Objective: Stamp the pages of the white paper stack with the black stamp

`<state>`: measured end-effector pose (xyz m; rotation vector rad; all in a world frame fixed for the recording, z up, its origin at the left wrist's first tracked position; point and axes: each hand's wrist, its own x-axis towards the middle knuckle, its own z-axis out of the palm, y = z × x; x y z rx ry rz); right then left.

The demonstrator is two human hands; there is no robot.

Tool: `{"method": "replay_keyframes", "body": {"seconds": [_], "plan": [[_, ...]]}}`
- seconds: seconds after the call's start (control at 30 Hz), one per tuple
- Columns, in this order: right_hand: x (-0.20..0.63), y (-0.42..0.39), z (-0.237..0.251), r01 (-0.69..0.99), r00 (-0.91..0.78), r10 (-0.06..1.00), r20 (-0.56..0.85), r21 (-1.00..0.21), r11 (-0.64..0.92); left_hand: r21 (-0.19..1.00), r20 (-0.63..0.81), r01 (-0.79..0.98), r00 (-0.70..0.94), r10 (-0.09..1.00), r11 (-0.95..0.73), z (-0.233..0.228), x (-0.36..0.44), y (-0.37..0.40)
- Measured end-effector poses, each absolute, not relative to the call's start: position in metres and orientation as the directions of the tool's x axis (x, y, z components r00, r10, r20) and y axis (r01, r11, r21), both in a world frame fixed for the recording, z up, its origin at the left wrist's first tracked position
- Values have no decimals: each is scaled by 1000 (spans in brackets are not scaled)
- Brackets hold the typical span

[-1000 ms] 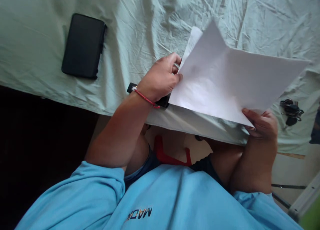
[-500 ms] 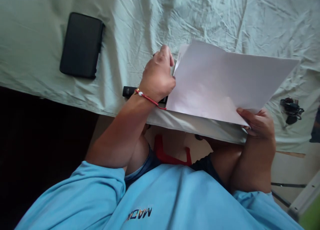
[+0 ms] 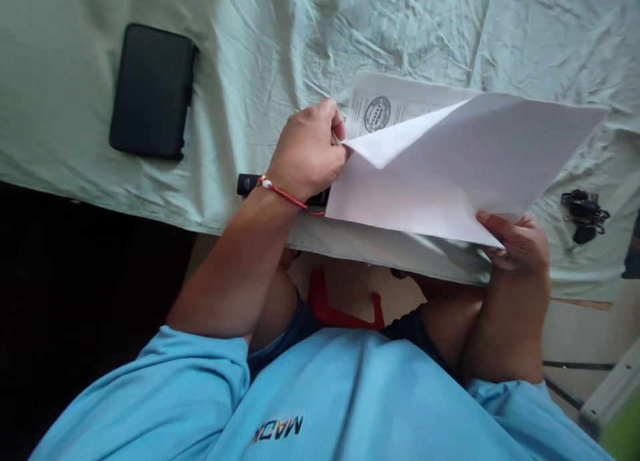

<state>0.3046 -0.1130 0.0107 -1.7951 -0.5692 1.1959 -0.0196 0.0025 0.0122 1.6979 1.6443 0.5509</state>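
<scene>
Left hand (image 3: 307, 153): fingers pinched on the upper-left corner of the top white sheet (image 3: 450, 164), which is folded over there. Right hand (image 3: 517, 244): clenched on the sheet's lower-right corner, thumb on top. The sheet is held over the near edge of the table (green cloth (image 3: 280, 41)), above a stamped document (image 3: 385, 107). Bare cloth lies left toward the black case (image 3: 150, 91); keys (image 3: 583, 214) lie right.

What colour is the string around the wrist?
Red, with one small white bead: the thin string bracelet shows best in the head view.
</scene>
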Motion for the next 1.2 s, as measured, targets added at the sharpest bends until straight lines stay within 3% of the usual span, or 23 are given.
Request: {"method": "replay_keyframes", "body": {"seconds": [0.33,0.47,0.63,0.9,1.2], "plan": [[294,-108,13,-121,413,733,-540,-830,-544,806,-199,570,7,980,160,14,-21,2],[291,-108,12,-99,420,735,-533,-832,-546,821,-284,520,13,959,236,13,-20,1],[293,-111,8,-80,409,756,-510,-846,-527,822,-261,520,-17,965,232,9,-23,2],[297,-113,3,-37,399,791,-463,-870,-491,791,-233,597,97,968,131,21,-25,-2],[296,-112,0,-55,399,804,-440,-887,-458,815,-317,547,142,938,192,26,-23,-5]]}}
